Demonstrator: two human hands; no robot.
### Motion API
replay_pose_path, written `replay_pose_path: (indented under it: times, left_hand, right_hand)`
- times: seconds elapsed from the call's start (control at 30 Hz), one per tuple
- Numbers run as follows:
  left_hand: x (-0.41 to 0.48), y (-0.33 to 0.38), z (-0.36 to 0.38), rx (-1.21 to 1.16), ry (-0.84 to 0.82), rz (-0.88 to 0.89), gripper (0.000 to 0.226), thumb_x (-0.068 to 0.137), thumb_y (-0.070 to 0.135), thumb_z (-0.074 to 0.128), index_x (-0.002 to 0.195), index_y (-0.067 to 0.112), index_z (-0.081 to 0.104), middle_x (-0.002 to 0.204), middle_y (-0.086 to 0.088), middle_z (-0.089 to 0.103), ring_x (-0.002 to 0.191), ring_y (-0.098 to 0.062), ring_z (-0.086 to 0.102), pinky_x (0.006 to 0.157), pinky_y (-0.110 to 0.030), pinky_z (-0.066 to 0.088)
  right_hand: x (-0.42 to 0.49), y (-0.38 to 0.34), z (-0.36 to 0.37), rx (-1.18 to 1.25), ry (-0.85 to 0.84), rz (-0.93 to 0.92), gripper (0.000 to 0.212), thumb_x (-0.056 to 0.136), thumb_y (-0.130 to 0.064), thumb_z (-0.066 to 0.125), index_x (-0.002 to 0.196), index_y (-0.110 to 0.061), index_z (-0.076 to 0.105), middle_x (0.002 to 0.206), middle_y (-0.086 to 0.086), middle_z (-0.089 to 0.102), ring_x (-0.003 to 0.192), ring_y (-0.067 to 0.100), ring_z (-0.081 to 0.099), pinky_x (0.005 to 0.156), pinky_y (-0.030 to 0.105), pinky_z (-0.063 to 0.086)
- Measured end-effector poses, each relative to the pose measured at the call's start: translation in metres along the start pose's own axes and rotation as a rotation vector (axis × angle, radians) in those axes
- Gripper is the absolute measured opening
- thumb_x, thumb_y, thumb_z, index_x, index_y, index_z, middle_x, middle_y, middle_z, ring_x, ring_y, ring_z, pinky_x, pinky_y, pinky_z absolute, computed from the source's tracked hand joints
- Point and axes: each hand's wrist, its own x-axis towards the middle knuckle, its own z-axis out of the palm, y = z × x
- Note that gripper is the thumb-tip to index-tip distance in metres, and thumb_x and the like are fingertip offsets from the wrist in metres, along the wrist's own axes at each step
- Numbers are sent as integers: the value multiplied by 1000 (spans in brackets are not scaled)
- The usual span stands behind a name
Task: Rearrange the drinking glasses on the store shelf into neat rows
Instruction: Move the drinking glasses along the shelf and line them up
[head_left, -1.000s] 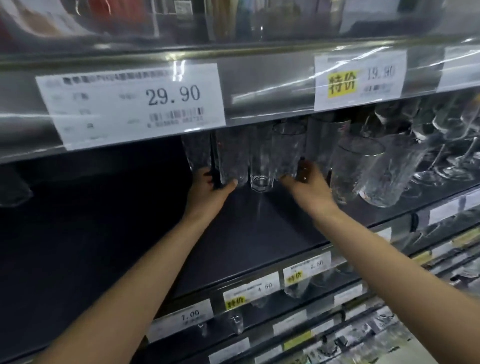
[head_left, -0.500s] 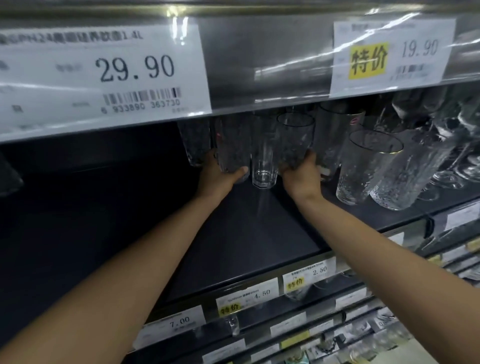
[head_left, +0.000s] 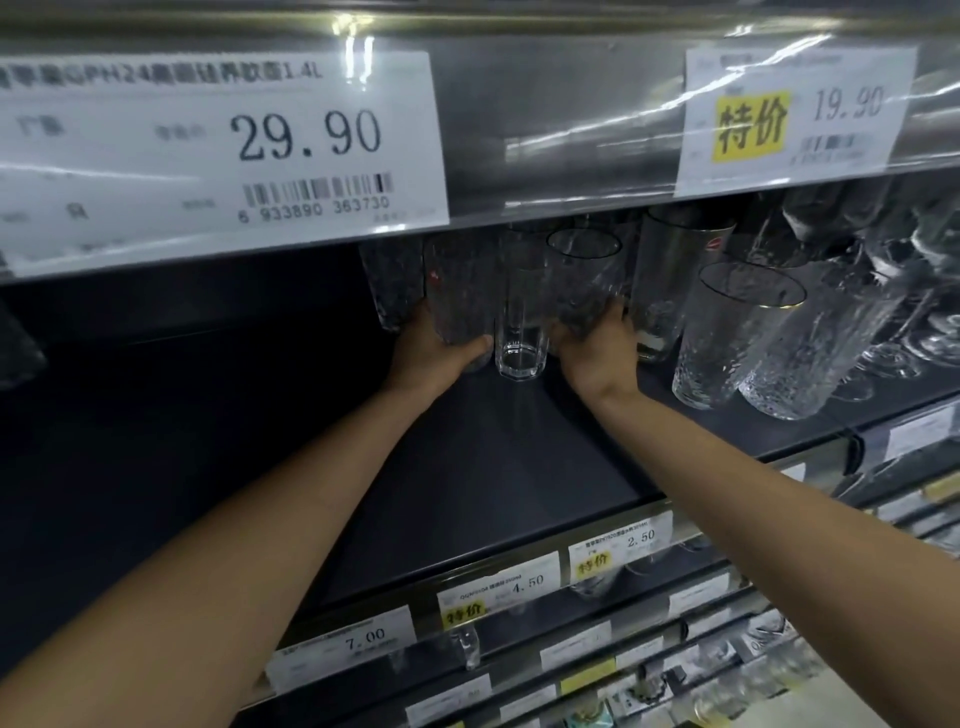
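Several clear drinking glasses stand at the back of a dark shelf (head_left: 467, 467). My left hand (head_left: 434, 353) is wrapped around the base of a textured tumbler (head_left: 457, 291). My right hand (head_left: 597, 353) grips the base of another textured tumbler (head_left: 584, 280). Between the two hands a smooth narrow glass (head_left: 519, 332) stands upright, touching neither hand that I can tell. Another textured glass (head_left: 395, 286) sits to the left behind my left hand. To the right stand a tall smooth glass (head_left: 670, 280) and two hammered tumblers (head_left: 727, 332), one with a gold rim.
The upper shelf edge (head_left: 561, 130) with large price labels hangs low over the glass rims. Stemmed glasses (head_left: 909, 312) crowd the far right. The shelf's front rail (head_left: 498, 587) carries price tags, with more glassware on the shelves below.
The view has moved closer and slightly up. Both hands have closed more firmly round the bases of their tumblers and hold nearly the same place on the shelf.
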Motion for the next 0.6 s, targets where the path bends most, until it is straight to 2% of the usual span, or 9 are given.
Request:
replay_pose_path:
  times: [0.07,0.13,0.27,0.37,0.4,0.5,0.57,0.6]
  left_hand:
    - [-1,-3,-5,22,-12,-3,64,69,38,81,126,20,59,118,6,67,107,-9,63,93,-26,51]
    - [-3,-5,-11,15,-15,-6,60,70,35,82,124,21,60,117,6,67,106,-9,63,94,-26,51]
    - [-14,-10,-25,8,-27,25,54,71,31,81,121,21,62,114,5,68,105,-10,64,92,-26,51]
    - [-23,-14,-38,-11,-61,44,45,71,25,81,113,18,65,108,3,70,101,-10,66,89,-28,52]
    - [-25,-16,-43,-14,-82,36,49,68,31,83,112,18,65,107,3,70,100,-9,66,88,-28,53]
    - [-34,-19,-59,-10,-130,-8,79,53,55,87,119,20,62,112,6,70,104,-7,67,93,-31,54]
    - [-42,-21,-68,-14,-143,-15,87,52,54,90,125,20,57,117,7,68,107,-6,65,96,-32,53]
    - [-49,-18,-73,-19,-145,-16,84,56,47,91,127,20,55,119,6,66,109,-6,64,97,-31,52]
  right_hand:
    - [-2,-1,0,37,6,19,69,86,-33,74,134,0,38,131,20,57,123,36,53,102,40,44]
    - [-6,-2,-3,60,2,27,63,88,-29,73,132,-1,37,130,18,60,121,34,56,99,37,44]
    - [-15,0,-10,103,-7,60,56,89,-23,70,127,-2,35,127,17,59,117,34,58,101,41,46]
    - [-22,7,-15,147,-3,70,54,88,-23,73,124,-4,36,123,14,63,114,29,61,99,37,48]
    - [-25,10,-17,157,-5,74,56,87,-25,74,122,-5,36,122,11,63,113,27,62,99,35,48]
    - [-35,16,-25,172,-13,75,69,78,-32,82,121,-7,33,121,6,62,113,24,61,100,37,48]
    - [-43,17,-32,175,-18,59,75,71,-34,86,119,-13,32,122,6,63,113,24,61,100,39,49]
    - [-48,16,-36,169,-23,47,75,70,-33,87,117,-16,31,123,4,63,113,22,60,100,37,49]
